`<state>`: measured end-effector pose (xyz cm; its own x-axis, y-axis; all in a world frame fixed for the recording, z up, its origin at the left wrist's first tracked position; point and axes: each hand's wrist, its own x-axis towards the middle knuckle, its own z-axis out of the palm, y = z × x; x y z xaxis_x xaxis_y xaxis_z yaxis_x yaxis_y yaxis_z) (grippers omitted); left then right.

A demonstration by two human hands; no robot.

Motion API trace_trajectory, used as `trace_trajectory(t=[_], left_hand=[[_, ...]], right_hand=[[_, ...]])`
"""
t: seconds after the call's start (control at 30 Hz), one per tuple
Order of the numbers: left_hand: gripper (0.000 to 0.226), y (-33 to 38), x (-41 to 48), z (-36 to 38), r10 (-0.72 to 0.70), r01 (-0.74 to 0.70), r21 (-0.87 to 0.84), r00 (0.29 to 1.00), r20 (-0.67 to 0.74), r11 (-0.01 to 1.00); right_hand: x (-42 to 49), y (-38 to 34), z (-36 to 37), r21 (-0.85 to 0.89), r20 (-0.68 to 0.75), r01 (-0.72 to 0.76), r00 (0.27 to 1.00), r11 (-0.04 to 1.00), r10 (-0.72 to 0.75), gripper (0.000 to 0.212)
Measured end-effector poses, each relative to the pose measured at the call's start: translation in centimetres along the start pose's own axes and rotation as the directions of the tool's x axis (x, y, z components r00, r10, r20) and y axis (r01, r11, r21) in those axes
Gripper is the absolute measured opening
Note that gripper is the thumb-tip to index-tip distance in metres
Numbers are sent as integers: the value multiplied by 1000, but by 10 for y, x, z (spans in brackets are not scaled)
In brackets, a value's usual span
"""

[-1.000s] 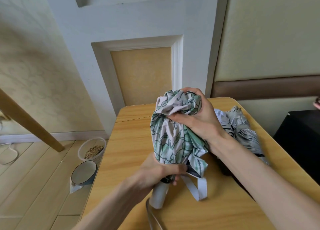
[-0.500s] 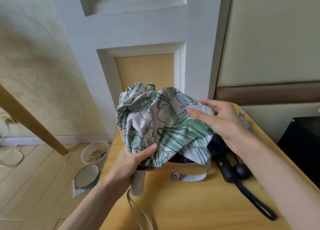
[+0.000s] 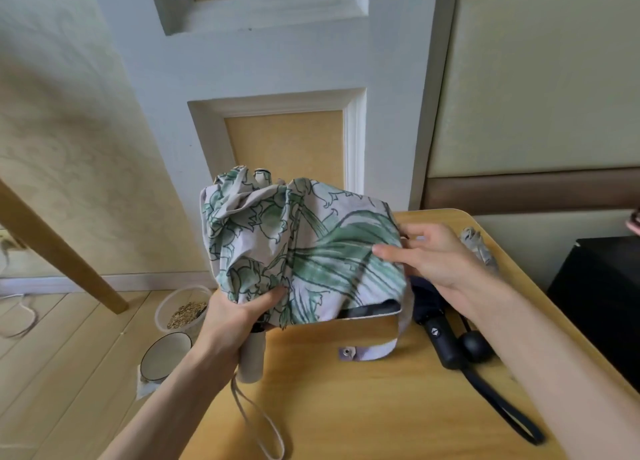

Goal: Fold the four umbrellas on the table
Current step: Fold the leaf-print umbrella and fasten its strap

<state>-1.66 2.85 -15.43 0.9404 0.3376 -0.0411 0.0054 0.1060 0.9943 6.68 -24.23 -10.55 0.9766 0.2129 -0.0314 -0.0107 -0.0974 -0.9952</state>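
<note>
- Green-and-white leaf-print cloth, the canopy of a compact umbrella [image 3: 301, 251], hangs slack and crumpled above the left half of the wooden table [image 3: 346, 407], held up off it.
- Left hand [image 3: 235, 317] wraps round the umbrella where the cloth gathers above the pale handle [image 3: 252, 359]. This looks the firmest place to hold, being the one rigid part.
- Right hand [image 3: 433, 255] lies on the right panel of cloth with its fingers nearly straight, seemingly pressing rather than pinching.
- Judging by the way it drapes, the canopy is light, thin and probably slick. Pleats are likely to slide apart unless each is pinned along its edge, near a rib tip.
- Ribs inside probably bend easily, so gentle smoothing suits better than squeezing.
- Closure strap [image 3: 370, 350] with its snap trails from the lower right corner onto the table, ready to be caught for the final wrap.
- Black umbrella [image 3: 440, 335] lies just beside it below the right wrist, and a grey umbrella [image 3: 478, 248] lies further back. I cannot make out a fourth.
</note>
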Motion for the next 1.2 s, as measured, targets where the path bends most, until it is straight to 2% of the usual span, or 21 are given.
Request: trace_trajectory(t=[0.07,0.13,0.2,0.27,0.33,0.4,0.43,0.57,0.6,0.73,0.87,1.0,1.1,1.2], left_hand=[[29,-2,3,-2,14,-14,13,999,-42,1000],[24,-3,5,-2,20,-20,5,998,-54,1000],[24,-3,6,-3,10,-11,-7,998,-56,1000],[27,-2,9,-6,11,-12,-5,998,-58,1000],[28,-1,13,-10,21,-20,17,998,-65,1000],[29,0,17,-14,29,-27,35,997,-76,999],[30,-1,19,-16,31,-28,40,996,-79,999],[27,-5,22,-16,38,-32,67,996,-86,997],[28,-6,22,-16,45,-38,85,996,-80,996],[32,-13,25,-13,60,-50,154,996,-61,987],[35,-17,23,-2,28,-24,201,999,-18,979],[24,-17,17,11,-93,75,229,993,69,971],[16,-14,7,17,-203,149,276,962,181,950],[15,-13,-4,20,-284,217,227,901,328,949]], right_hand=[[4,5,2,2,-140,57,989,998,-56,33],[7,7,2,61,-176,91,981,994,-79,36],[6,11,3,146,-42,24,999,989,-18,31],[5,15,3,139,104,-100,991,985,85,21],[7,21,0,133,61,-116,992,984,108,29],[10,22,-3,117,-23,-66,997,991,70,48],[10,20,-3,93,-49,-44,998,995,49,49],[6,12,1,54,54,-82,995,995,79,25],[5,9,4,25,61,-81,995,996,79,25],[-3,-9,8,30,-11,-8,1000,1000,8,22],[-9,-48,21,49,90,33,995,998,-37,29],[14,-96,61,165,275,-98,960,981,50,52],[45,-122,105,234,383,-156,922,960,56,46],[67,-122,151,117,459,-138,886,983,70,54]])
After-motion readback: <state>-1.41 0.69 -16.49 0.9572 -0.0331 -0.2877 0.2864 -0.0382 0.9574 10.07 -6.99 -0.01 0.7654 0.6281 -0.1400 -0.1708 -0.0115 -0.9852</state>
